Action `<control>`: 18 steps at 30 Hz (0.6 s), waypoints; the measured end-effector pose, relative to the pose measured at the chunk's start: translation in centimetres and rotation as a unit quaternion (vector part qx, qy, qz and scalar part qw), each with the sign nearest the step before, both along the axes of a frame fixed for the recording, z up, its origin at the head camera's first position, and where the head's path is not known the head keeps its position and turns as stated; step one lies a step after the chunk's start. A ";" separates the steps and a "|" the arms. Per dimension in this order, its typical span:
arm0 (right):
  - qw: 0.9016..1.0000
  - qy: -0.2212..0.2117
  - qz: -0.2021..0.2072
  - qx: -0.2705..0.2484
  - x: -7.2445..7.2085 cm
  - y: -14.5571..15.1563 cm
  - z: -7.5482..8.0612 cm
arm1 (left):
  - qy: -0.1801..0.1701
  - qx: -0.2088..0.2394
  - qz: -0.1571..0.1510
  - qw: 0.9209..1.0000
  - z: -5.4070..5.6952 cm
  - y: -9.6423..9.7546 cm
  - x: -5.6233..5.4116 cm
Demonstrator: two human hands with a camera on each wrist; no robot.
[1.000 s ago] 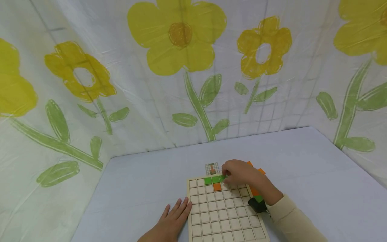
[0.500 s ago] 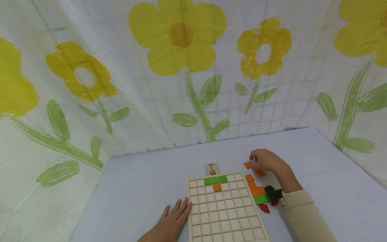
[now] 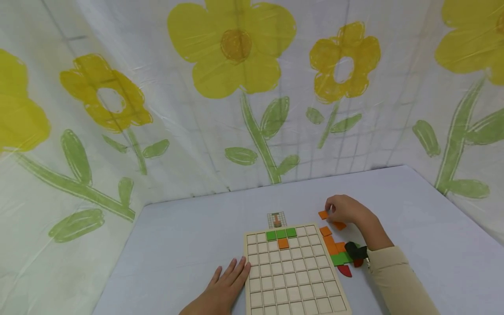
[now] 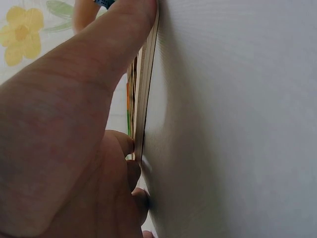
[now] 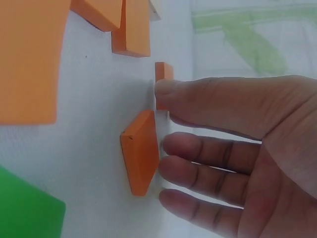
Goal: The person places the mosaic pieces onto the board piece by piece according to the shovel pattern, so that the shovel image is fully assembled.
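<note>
My left hand [image 3: 227,282] lies with straight fingers against the left edge of the wooden grid board [image 3: 297,280]; the left wrist view shows fingers [image 4: 130,173] along that edge. My right hand [image 3: 344,209] is low over the table beyond the board's right corner, at an orange square tile [image 3: 323,215]. Up close, the thumb [image 5: 198,101] overlaps this tile [image 5: 164,70], while the index fingertip is hidden, so a pinch cannot be confirmed. Beside the other fingers lies a second orange tile [image 5: 141,153]. Green tiles [image 3: 281,234] and an orange tile [image 3: 283,243] sit in the board's upper cells.
Along the board's right side lie loose orange tiles [image 3: 330,245], green tiles [image 3: 341,258] and a red quarter-round piece [image 3: 344,271]. A small printed grid card [image 3: 276,219] is behind the board. A flowered curtain [image 3: 232,140] hangs at the table's back.
My right hand has left the board's top row, where a third green tile now shows fully, and moved right to the loose orange tiles. The left hand stays put.
</note>
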State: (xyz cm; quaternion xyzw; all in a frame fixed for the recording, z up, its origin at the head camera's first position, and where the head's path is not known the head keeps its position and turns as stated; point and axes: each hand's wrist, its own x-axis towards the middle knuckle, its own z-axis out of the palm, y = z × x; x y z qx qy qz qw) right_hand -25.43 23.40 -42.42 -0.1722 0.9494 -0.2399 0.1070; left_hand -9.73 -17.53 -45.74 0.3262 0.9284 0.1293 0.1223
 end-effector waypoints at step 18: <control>1.000 0.005 -0.023 0.013 0.2 -1.0 -0.2 | 0.000 -0.006 0.003 1.000 0.2 0.1 0.0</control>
